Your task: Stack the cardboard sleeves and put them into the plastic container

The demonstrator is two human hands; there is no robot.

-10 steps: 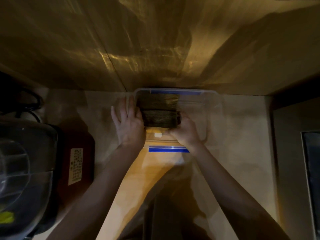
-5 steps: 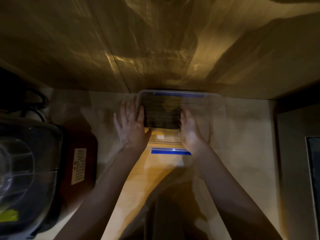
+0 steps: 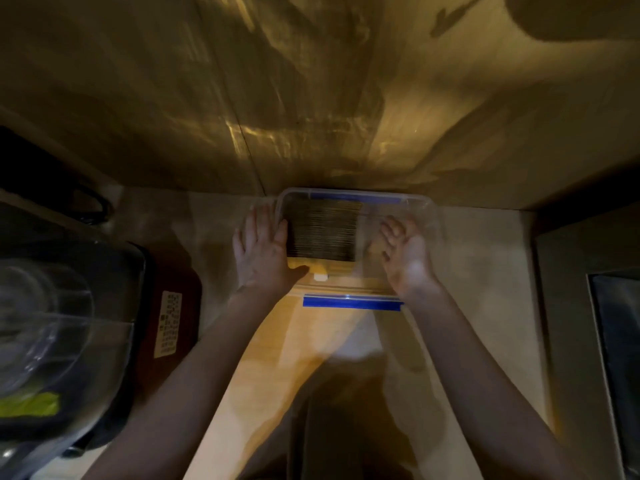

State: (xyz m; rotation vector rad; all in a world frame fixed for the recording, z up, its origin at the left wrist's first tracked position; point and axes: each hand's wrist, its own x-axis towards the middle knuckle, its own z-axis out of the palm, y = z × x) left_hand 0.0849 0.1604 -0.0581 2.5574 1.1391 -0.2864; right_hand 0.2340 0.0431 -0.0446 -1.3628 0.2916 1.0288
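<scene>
Stack of cardboard sleeves [image 3: 322, 230] sits in left half of plastic container [image 3: 420, 206] on bench [image 3: 485, 271]
Left hand [image 3: 261, 251] spread flat against container's left wall
Right hand [image 3: 403, 254] loosely spread, empty, beside stack
Advice: brace wall, square stack edges, press level

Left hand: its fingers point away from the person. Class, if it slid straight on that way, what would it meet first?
Probably the wooden back wall, as the left hand lies just outside the plastic container; depth is unclear.
</scene>
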